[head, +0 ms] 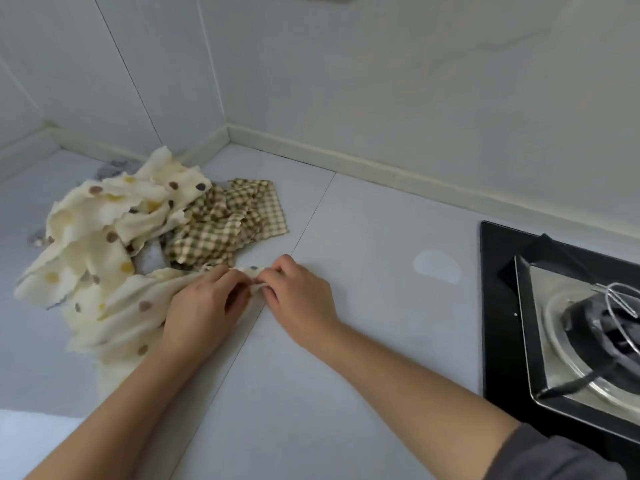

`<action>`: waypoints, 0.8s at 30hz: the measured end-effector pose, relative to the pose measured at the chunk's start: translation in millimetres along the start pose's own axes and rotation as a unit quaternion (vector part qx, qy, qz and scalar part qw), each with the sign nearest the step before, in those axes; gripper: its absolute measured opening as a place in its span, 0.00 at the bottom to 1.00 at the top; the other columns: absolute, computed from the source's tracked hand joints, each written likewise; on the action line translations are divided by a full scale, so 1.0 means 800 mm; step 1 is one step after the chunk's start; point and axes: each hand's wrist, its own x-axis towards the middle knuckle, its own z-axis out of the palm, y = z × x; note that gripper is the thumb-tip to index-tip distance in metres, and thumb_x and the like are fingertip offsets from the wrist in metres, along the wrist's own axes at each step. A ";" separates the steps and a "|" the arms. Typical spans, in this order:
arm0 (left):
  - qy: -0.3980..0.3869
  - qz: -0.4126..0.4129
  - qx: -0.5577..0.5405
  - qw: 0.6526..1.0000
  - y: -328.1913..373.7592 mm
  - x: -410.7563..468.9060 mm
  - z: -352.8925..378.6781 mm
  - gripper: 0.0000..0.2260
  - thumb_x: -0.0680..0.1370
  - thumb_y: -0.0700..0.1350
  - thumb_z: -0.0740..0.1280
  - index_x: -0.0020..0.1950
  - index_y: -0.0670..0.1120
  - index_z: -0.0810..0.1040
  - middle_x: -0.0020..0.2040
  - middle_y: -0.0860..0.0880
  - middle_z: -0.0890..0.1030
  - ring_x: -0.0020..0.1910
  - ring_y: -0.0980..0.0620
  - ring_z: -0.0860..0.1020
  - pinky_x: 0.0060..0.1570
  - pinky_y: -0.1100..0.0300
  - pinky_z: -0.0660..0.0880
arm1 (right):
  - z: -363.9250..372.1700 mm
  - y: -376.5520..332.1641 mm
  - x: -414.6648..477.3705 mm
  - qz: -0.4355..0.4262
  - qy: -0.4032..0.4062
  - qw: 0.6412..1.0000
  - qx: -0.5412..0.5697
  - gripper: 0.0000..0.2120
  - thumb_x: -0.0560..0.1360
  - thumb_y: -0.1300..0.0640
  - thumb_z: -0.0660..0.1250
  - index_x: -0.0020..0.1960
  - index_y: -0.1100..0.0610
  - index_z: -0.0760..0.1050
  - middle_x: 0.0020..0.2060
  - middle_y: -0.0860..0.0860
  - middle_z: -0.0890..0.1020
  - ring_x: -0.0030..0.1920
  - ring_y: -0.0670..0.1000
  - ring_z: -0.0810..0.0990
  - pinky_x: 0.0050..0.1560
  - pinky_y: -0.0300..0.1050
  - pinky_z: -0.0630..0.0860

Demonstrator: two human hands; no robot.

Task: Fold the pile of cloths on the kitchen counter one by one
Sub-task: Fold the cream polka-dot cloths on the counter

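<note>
The thin cream cloth with brown and yellow dots (131,317) looks light, soft and limp. It sags into wrinkles wherever nothing holds it, and its wavy hem seems to lend little stiffness. It lies at the near side of the crumpled pile of cloths (104,216), with its body trailing toward the near edge of the pale grey table (363,341) and one stretch of hem drawn out to the right.

The left hand (204,306) and the right hand (298,292) both pinch that hem between thumb and curled fingers, close together and almost touching. A cloth this floppy is probably best taken at two corners. The hands can then draw apart along the hem so it lies flat before folding, whereas a grip in the middle would only bunch it.

It may drag its neighbours along: the olive-and-cream checked cloth (225,223) lies just behind the hands, and a grey cloth (152,258) shows beneath. The pile sits toward the far left corner of the table, well apart from the black glass gas hob (502,306) at the right edge.
</note>
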 end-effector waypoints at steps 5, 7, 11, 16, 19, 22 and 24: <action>0.036 0.028 0.026 0.999 0.000 0.001 0.004 0.09 0.74 0.50 0.64 0.45 0.48 0.81 0.40 0.52 0.79 0.31 0.48 0.78 0.24 0.59 0.70 | 0.004 0.003 0.001 -0.038 0.033 0.998 -0.046 0.05 0.77 0.57 0.65 0.51 0.56 0.78 0.45 0.52 0.75 0.40 0.56 0.77 0.31 0.47 0.72; 0.042 0.034 0.021 0.998 0.002 -0.003 0.009 0.03 0.75 0.45 0.70 0.46 0.47 0.81 0.41 0.51 0.80 0.32 0.46 0.78 0.25 0.59 0.71 | 0.003 0.001 -0.008 -0.042 0.032 0.996 -0.070 0.06 0.79 0.56 0.62 0.52 0.56 0.77 0.46 0.52 0.75 0.41 0.55 0.77 0.34 0.50 0.74; 0.048 0.068 0.014 0.996 0.007 -0.009 0.013 0.03 0.75 0.44 0.69 0.47 0.45 0.81 0.43 0.48 0.78 0.39 0.45 0.78 0.32 0.54 0.75 | -0.010 -0.003 -0.033 -0.016 0.031 0.993 -0.115 0.09 0.80 0.55 0.58 0.55 0.54 0.76 0.50 0.51 0.74 0.48 0.54 0.76 0.42 0.49 0.73; 0.057 0.179 0.009 0.982 0.040 -0.030 0.014 0.17 0.75 0.51 0.56 0.44 0.43 0.81 0.40 0.46 0.79 0.40 0.43 0.77 0.35 0.53 0.75 | -0.052 0.010 -0.114 0.076 0.028 0.981 -0.174 0.09 0.80 0.58 0.57 0.53 0.53 0.76 0.50 0.50 0.75 0.51 0.54 0.75 0.45 0.47 0.64; 0.067 0.205 0.009 0.976 0.056 -0.043 0.016 0.13 0.76 0.48 0.60 0.41 0.42 0.80 0.37 0.45 0.78 0.35 0.42 0.76 0.30 0.55 0.72 | -0.089 0.022 -0.175 0.163 0.049 0.958 -0.231 0.09 0.79 0.58 0.56 0.51 0.53 0.75 0.49 0.50 0.75 0.52 0.54 0.75 0.46 0.46 0.62; 0.077 0.199 0.037 0.976 0.063 -0.053 0.014 0.07 0.75 0.43 0.68 0.38 0.42 0.80 0.35 0.45 0.77 0.32 0.43 0.75 0.29 0.56 0.69 | -0.113 0.023 -0.218 0.232 0.052 0.920 -0.312 0.10 0.79 0.57 0.55 0.54 0.53 0.74 0.52 0.50 0.76 0.55 0.54 0.73 0.50 0.48 0.62; 0.064 0.184 0.033 0.980 0.064 -0.058 0.014 0.05 0.75 0.43 0.68 0.44 0.43 0.82 0.40 0.46 0.80 0.37 0.43 0.77 0.34 0.55 0.72 | -0.121 0.023 -0.231 0.254 0.057 0.898 -0.354 0.12 0.79 0.55 0.54 0.54 0.53 0.75 0.53 0.50 0.76 0.56 0.54 0.72 0.53 0.49 0.63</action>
